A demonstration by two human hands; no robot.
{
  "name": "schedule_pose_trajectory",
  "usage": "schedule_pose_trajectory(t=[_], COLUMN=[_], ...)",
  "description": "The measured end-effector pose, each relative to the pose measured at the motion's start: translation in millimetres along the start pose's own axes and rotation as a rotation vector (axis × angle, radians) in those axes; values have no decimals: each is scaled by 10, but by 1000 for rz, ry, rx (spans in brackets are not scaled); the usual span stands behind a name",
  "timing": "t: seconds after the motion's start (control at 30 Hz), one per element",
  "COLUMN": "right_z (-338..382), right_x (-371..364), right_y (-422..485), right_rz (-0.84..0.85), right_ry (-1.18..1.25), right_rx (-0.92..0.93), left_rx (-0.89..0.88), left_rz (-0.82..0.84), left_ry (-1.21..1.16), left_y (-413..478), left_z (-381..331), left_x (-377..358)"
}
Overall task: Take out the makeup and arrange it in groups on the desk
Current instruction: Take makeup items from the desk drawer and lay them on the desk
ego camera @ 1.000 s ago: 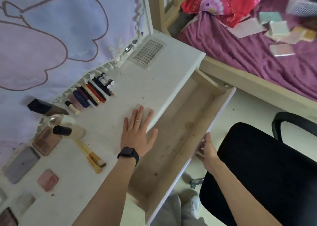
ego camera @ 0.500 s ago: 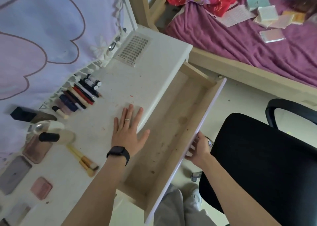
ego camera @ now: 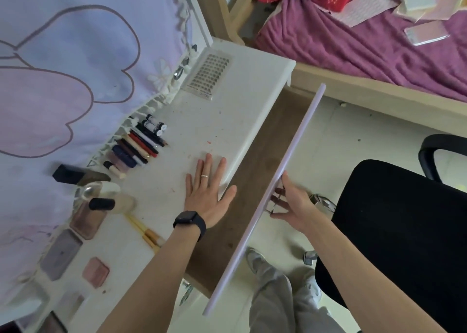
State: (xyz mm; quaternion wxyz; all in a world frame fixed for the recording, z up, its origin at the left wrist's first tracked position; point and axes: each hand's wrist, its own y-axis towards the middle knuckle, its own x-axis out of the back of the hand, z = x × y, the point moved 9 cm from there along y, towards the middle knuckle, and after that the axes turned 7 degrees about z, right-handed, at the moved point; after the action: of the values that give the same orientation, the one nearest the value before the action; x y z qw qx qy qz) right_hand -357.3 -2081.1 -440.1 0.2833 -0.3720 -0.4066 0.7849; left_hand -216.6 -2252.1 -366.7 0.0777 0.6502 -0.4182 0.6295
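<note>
I see the makeup [ego camera: 131,153] grouped along the back of the table [ego camera: 227,120]: pens [ego camera: 144,140] in a row, flat palettes [ego camera: 62,254] nearer. My left grip [ego camera: 207,193] rests released on the table; my right grip [ego camera: 290,203], fingers spread, pushes the drawer [ego camera: 262,155], further shut than before

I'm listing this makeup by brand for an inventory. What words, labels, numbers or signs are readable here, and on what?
No text in this view can be read.
Dark print on the white tubes: too blurred to read.
Small label at the near end of the lash tray: too small to read.
Screen of the watch: dark, shows nothing.
Faces of the cards on the bed: no legible print.
</note>
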Motion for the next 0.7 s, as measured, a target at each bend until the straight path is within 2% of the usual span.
schedule_pose_trajectory(t=[0.2,0.37,0.7], right_z=[57,125,113], right_x=[-496,-695,-820], right_y=[143,241,374], right_rz=[161,196,196], right_ry=[-31,-109,-103], right_rx=[-14,-19,-6], left_rx=[-9,-44,-52], left_rz=[55,76,46], left_ry=[17,36,138], left_y=[-9,-11,-12], left_z=[-38,-61,-47], left_x=[11,4,-17])
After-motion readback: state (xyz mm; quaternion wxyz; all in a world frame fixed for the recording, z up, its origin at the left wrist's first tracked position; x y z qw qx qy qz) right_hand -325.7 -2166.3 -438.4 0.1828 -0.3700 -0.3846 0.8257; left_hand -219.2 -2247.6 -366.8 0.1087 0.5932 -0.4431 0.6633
